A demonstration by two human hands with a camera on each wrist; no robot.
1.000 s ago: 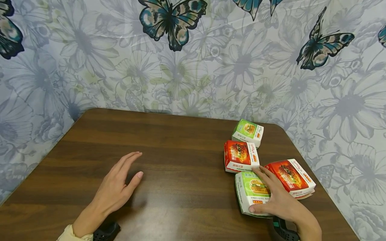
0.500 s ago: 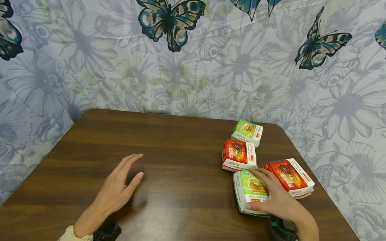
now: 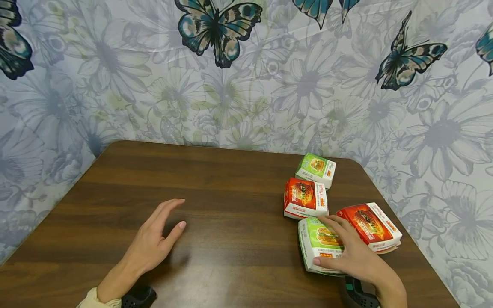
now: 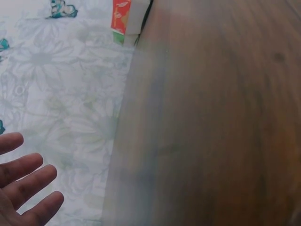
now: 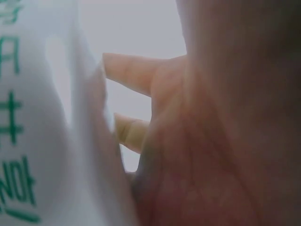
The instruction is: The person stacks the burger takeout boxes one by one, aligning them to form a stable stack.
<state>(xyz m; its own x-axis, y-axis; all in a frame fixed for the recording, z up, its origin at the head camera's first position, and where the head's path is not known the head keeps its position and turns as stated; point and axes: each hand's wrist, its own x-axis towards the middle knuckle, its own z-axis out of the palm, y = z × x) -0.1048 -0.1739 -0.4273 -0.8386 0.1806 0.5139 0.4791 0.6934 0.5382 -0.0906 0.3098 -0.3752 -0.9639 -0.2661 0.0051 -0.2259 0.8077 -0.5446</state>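
right hand [image 3: 358, 256], fingers clamped on front green box [image 3: 320, 244] at right of worktop [image 3: 231, 192], grip made, lift seemingly not begun; left hand [image 3: 152, 243], fingers apart, holding nothing; outer red box [image 3: 370, 226], middle red box [image 3: 305, 197], rear green box [image 3: 316, 168], all ungripped.

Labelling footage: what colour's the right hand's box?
The box is mainly green and white; best view: head.

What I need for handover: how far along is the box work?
Seemingly done: far green box, left red box and right red box, grouped on the right of the table. In hand: near green box, held by the right hand. Probably remaining: letting it go; beyond that, unclear.
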